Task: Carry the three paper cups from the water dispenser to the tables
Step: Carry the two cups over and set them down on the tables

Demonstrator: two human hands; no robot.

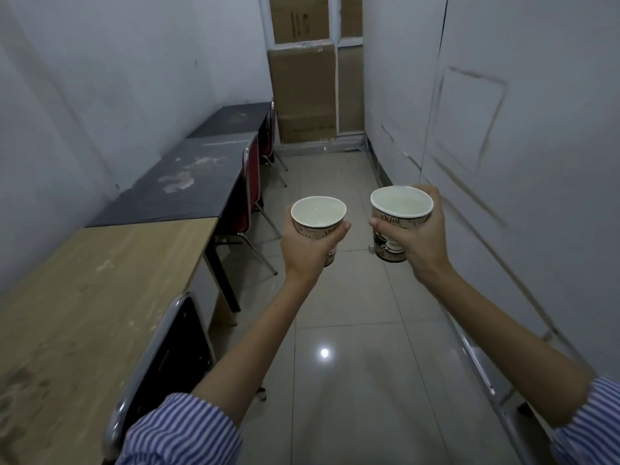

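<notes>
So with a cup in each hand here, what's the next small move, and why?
Probably swing the left hand leftward and set its cup on the black table. Both cups, including the one in the right hand, look filled near the rim and are held over the floor, and that table lies just left of the left hand, so a slow, level move suits.

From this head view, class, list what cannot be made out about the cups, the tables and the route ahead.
- Third cup and water dispenser: outside the frame.
- Left cup: lower wall hidden by the left hand.
- Right cup: print partly covered by the right hand; lettering too small to read.
- Wooden table: cut off by the left and bottom edges.
- Far black table: dim, surface detail unclear.
</notes>
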